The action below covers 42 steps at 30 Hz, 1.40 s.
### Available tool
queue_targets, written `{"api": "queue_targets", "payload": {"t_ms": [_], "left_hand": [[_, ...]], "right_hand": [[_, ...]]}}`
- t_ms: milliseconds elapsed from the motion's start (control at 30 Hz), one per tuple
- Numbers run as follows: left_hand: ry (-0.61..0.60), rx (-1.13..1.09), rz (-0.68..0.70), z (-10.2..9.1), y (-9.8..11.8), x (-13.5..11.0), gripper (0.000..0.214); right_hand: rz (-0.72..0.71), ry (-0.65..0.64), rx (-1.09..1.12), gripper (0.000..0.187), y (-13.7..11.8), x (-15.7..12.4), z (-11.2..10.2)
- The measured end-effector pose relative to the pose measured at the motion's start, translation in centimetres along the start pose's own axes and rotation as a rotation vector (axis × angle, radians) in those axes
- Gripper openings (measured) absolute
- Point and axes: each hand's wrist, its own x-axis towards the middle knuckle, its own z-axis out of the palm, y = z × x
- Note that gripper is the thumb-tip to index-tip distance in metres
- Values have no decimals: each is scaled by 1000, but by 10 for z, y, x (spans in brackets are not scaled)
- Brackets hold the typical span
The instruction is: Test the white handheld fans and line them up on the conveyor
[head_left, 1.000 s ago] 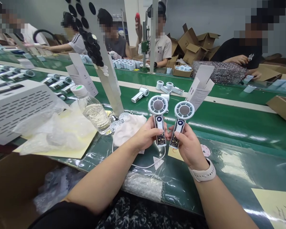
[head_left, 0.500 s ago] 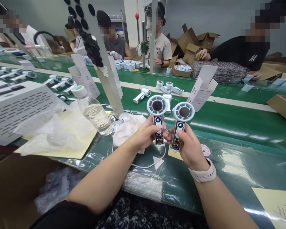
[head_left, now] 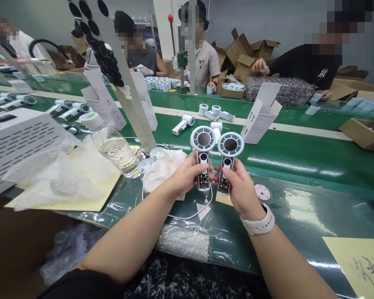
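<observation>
One fan (head_left: 203, 148) was grasped in our left hand (head_left: 188, 172) and a second fan (head_left: 231, 154) in our right hand (head_left: 242, 182), each thumb (head_left: 200, 168) resting on the front of a handle (head_left: 203, 182). We held both upright, side by side above the counter (head_left: 299, 228), their two round displays (head_left: 227, 162) dark. Near our left hand lay one white cloth (head_left: 162, 170), with one clear bottle (head_left: 119, 151) to its left; one white cable (head_left: 187, 218) lay on the counter. Past the two fans, four more fan units (head_left: 182, 125) lay on the green belt (head_left: 314, 149), one partly hidden

Bright glare streaks the glossy green belt (head_left: 308, 151).
</observation>
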Motion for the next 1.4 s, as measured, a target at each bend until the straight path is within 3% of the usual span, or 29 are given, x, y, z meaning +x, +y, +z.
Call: {"api": "queue_targets", "payload": {"t_ms": [333,500,567,667,867,1133,1400], "left_hand": [[68,93,-2,-4,-5,3,32],[197,179,47,-5,-7,2,60],[220,188,43,-3,-7,2,63],[193,149,16,-1,-5,1,56],[79,73,56,0,-3,-2,48],[97,19,64,0,-3,-2,60],[26,28,-53,3,2,-5,72]], "right_hand": [[8,34,-7,23,-2,2,-2],[74,53,48,28,-1,5,-8],[91,-1,129,33,-2,6,-10],[135,-92,242,43,-6,6,-8],[115,-62,278,41,-9,3,-5],[123,-24,332,28,-16,2,-5],[150,-143,426,26,-24,-3,-2]]}}
